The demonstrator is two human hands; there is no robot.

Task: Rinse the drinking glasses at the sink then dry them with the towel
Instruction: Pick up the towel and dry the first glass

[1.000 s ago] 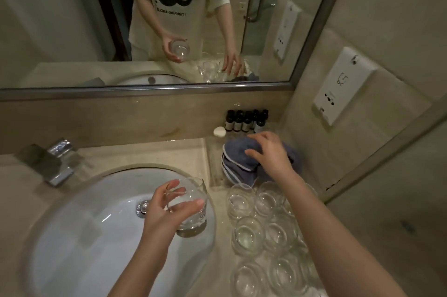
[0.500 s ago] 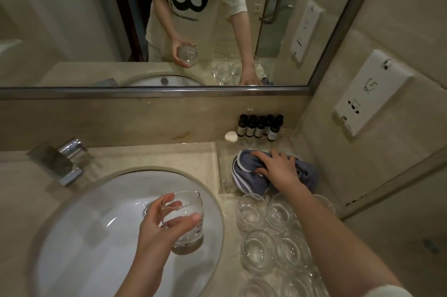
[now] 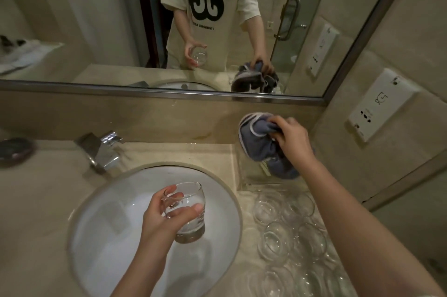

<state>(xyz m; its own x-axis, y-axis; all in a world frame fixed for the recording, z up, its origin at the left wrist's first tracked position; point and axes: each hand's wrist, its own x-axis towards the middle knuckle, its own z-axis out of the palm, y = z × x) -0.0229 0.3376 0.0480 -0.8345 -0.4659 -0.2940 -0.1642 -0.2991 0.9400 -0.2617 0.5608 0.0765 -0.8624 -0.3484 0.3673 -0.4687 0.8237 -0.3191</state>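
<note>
My left hand [image 3: 162,219] holds a clear drinking glass [image 3: 187,214] upright over the white sink basin [image 3: 108,236]. My right hand [image 3: 294,141] grips a blue-grey towel with white trim [image 3: 256,137] and has it lifted off the counter, in front of the back wall at the right. Several more clear glasses [image 3: 287,231] stand close together on the counter to the right of the basin, under my right forearm.
A chrome faucet [image 3: 101,149] sits behind the basin at the left. A dark soap dish [image 3: 14,151] lies at the far left. A clear tray [image 3: 254,175] rests below the towel. A white wall unit [image 3: 379,108] is mounted on the right wall.
My right hand closed on the towel and raised it off the tray. The glass in my left hand stayed over the basin. The small dark bottles are now hidden behind the towel.
</note>
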